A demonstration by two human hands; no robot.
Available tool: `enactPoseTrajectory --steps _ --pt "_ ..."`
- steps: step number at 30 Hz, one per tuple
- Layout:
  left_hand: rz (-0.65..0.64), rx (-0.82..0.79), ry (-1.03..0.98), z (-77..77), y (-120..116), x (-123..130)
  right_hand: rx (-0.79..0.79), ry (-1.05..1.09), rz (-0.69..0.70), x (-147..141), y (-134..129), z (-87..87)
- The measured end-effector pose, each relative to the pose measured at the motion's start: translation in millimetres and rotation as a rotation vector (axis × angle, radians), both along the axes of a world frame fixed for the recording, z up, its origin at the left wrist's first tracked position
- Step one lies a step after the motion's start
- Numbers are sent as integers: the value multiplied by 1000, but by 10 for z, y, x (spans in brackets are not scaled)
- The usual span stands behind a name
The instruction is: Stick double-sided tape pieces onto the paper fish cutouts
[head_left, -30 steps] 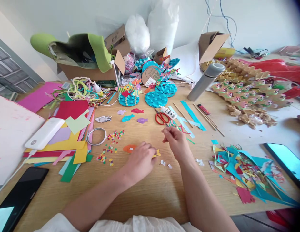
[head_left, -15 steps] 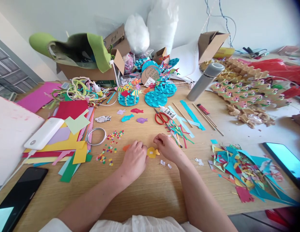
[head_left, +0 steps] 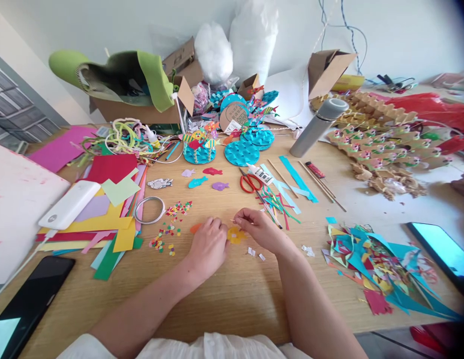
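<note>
My left hand (head_left: 208, 247) rests on the table with its fingers bent together at the left edge of a yellow paper fish (head_left: 235, 235); what lies under the fingers is hidden. An orange paper piece (head_left: 195, 228) pokes out on its left. My right hand (head_left: 257, 228) is pinched just above the fish's right side, and a tiny thin pale piece (head_left: 233, 220) sticks out from its fingertips. Small white squares (head_left: 251, 252) lie below the fish. Purple, red and blue paper fish (head_left: 198, 182) are spread out farther back.
Red scissors (head_left: 250, 183), a glue bottle (head_left: 260, 173) and paper strips lie behind my right hand. Paper confetti (head_left: 162, 239) is on the left, a scrap pile (head_left: 374, 259) on the right. A grey flask (head_left: 319, 127) stands farther back.
My right hand has shifted slightly left over the yellow fish, and the small pale piece now shows at its fingertips. My left hand stays in place.
</note>
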State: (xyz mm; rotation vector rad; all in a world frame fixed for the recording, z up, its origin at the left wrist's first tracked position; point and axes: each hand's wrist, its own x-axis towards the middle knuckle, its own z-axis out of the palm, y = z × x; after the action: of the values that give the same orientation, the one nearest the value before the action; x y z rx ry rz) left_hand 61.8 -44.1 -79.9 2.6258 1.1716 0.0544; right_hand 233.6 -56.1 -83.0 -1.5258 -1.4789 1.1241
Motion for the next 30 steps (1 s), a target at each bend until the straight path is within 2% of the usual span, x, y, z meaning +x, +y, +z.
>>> enactPoseTrajectory --steps 9,14,19,21,24,26,27,30 --pt "-4 17 -18 -26 -7 -6 0 -60 65 63 -21 86" --pt "-4 7 -13 -8 -4 -7 -19 -162 61 64 -24 8" --pt "11 -20 -30 3 -3 -5 33 -234 47 20 -9 -72" --pt "37 -46 -80 4 14 -9 54 -220 25 15 -2 -54" --pt "156 -100 -303 16 80 -23 99 -142 -54 27 3 4" --pt "272 -222 -503 30 146 -34 111 -55 -112 37 2 45" --pt "323 -339 -604 36 180 -38 111 -7 -129 40 -1 64" --pt "415 -823 -871 55 255 -40 113 106 -131 30 -9 111"
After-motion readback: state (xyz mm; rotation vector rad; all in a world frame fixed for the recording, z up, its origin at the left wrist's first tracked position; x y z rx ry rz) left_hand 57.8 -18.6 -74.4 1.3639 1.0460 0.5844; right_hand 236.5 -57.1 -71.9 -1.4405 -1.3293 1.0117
